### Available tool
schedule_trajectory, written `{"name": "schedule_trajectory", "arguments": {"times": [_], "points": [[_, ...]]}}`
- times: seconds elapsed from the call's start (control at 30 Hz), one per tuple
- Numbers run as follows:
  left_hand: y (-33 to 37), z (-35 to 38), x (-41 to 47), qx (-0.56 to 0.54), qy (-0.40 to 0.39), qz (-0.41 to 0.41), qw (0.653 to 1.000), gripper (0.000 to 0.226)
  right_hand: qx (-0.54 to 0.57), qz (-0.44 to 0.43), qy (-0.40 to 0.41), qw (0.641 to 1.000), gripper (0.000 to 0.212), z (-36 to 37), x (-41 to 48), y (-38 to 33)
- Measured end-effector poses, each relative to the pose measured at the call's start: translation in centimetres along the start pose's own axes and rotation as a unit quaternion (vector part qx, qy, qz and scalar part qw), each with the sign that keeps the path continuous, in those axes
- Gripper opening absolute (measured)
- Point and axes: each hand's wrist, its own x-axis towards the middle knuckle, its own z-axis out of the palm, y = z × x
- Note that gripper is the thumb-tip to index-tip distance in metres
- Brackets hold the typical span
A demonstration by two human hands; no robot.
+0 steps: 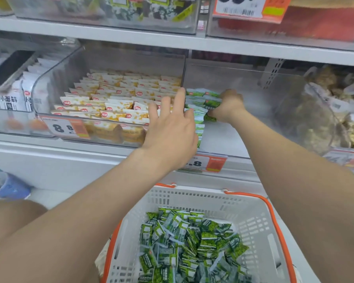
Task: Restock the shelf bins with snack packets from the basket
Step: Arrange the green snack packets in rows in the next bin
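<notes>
Place: a shop — the snack aisle of a self-service store.
Shelving: white tiered shelves (131, 38) carrying clear plastic bins (74, 64) side by side.
Stock: identical yellow packets (114, 92) in rows in the left bin, green packets (212, 103) in the next bin right.
Prices: orange-and-white labels (66, 127) with big numerals on bin fronts — a barcode tag (239, 7) far above.
Basket: white shopping basket (202, 199) with orange handles, near.

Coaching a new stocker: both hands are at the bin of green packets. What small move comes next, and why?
Probably the right hand should set down the small green snack packets it grips, next to the open left hand. The clear plastic shelf bin is mostly bare, and the white plastic basket with orange handles holds many more.
</notes>
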Motion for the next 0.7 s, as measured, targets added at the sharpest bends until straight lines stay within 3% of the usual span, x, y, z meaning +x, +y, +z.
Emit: {"name": "schedule_trajectory", "arguments": {"times": [0.1, 0.2, 0.3, 0.43, 0.53, 0.6, 0.7], "points": [[-0.1, 0.0, 0.0, -0.006, -0.006, 0.000, 1.000, 0.026, 0.014, 0.038, 0.034, 0.999, 0.067, 0.6, 0.2, 0.3], [-0.1, 0.0, 0.1, -0.008, -0.018, -0.008, 1.000, 0.021, 0.035, 0.045, 0.017, 0.998, 0.047, 0.9, 0.3, 0.7], [0.1, -0.3, 0.1, -0.006, -0.020, -0.011, 1.000, 0.023, 0.082, -0.002, -0.037, 0.996, 0.024, 0.7, -0.1, 1.5], [0.5, -1.0, -0.2, -0.040, 0.013, -0.022, 0.999, 0.023, 0.136, -0.081, -0.102, 0.982, 0.026, -1.9, -3.8, 2.4], [0.8, -2.2, -0.9, -0.074, 0.116, -0.014, 0.990, 0.020, 0.120, -0.164, -0.011, 0.979, 0.024, -4.5, -8.5, 2.6], [1.2, -3.1, -1.8, -0.134, 0.172, 0.008, 0.976, 0.014, 0.159, -0.232, 0.044, 0.959, 0.024, -6.1, -12.8, 2.6], [2.2, -3.2, -4.2, -0.231, 0.182, -0.009, 0.956, 0.012, 0.191, -0.327, 0.058, 0.924, 0.025, -7.5, -18.7, 3.1]]}}
